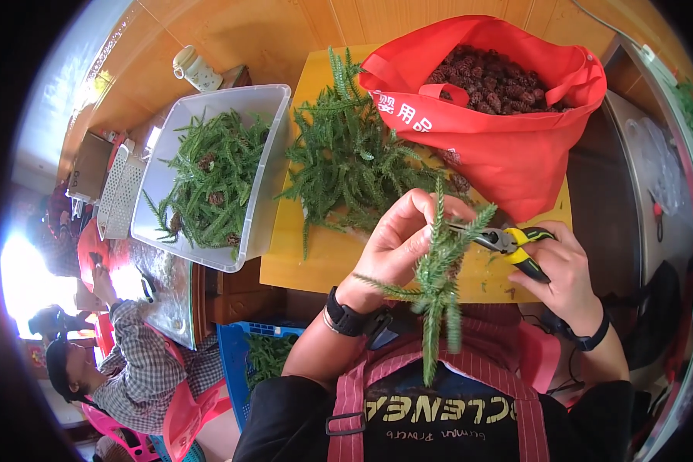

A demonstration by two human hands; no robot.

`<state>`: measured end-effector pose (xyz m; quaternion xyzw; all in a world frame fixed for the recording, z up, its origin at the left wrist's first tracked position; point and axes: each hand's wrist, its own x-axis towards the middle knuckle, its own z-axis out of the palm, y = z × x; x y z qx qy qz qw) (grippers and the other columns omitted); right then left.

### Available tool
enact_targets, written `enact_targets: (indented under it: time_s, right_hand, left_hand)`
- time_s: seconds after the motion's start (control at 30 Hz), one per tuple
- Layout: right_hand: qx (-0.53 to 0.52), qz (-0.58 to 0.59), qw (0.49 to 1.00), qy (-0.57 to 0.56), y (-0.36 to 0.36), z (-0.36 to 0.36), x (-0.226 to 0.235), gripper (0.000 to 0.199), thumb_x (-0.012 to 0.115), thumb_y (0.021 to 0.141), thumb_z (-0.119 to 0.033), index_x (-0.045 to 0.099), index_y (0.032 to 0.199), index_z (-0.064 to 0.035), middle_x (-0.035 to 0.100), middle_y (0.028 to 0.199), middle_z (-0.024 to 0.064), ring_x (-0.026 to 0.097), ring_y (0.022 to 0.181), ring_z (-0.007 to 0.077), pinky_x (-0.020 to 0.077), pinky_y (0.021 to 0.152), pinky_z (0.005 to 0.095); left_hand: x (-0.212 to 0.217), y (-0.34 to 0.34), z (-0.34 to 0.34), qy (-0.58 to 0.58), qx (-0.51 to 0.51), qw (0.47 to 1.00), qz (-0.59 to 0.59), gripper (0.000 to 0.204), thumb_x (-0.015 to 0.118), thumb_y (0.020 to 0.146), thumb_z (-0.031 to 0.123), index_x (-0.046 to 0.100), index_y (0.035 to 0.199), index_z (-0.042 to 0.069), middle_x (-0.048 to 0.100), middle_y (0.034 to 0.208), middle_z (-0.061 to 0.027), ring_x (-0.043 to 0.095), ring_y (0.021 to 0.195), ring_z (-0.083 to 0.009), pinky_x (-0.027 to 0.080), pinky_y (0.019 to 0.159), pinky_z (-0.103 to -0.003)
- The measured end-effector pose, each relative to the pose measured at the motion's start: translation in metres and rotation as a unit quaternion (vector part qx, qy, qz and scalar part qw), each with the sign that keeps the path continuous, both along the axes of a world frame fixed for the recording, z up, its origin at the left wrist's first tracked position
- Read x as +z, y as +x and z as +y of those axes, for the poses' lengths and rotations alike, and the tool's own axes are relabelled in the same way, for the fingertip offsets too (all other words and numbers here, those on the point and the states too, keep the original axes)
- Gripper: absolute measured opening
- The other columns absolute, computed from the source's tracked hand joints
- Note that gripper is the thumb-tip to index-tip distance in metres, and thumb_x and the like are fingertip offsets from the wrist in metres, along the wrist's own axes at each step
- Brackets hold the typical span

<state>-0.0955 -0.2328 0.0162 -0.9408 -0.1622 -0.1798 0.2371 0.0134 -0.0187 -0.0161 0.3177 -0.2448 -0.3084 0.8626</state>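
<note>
As the green sprig [433,296] seems light, springy and best pinched near its centre, my left hand [396,242] grips it on my side of the red bag [508,146], my right hand [566,273] clasping the pliers [519,237].

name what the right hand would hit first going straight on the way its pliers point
Probably the green sprig in the left hand; the pliers in the right hand point left at it, overlapping it in view, though depth is unclear.
</note>
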Motion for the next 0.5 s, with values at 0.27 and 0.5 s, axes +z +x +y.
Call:
enact_targets:
  time_s: [0.27, 0.5]
  right_hand:
    - [-0.076, 0.079, 0.989, 0.098, -0.011, -0.012, 0.009, 0.026, 0.074, 0.065, -0.017, 0.062, 0.079, 0.0007, 0.059, 0.07, 0.0104, 0.056, 0.083, 0.0315, 0.0445, 0.073, 0.0373]
    - [0.04, 0.204, 0.955, 0.211, -0.025, 0.009, 0.022, 0.03, 0.071, 0.073, -0.035, 0.065, 0.074, -0.0055, 0.055, 0.057, 0.0026, 0.059, 0.064, 0.0251, 0.0445, 0.085, 0.0395]
  left_hand:
    - [0.0, 0.01, 0.012, 0.229, 0.164, 0.942, -0.181, 0.041, 0.072, 0.074, 0.005, 0.051, 0.109, 0.001, 0.053, 0.096, -0.0059, 0.053, 0.089, -0.0137, 0.044, 0.08, -0.024]
    - [0.002, 0.007, 0.009, 0.31, 0.292, 0.829, -0.363, 0.031, 0.069, 0.067, -0.011, 0.06, 0.095, -0.003, 0.053, 0.096, -0.0077, 0.055, 0.086, -0.0149, 0.046, 0.077, -0.025]
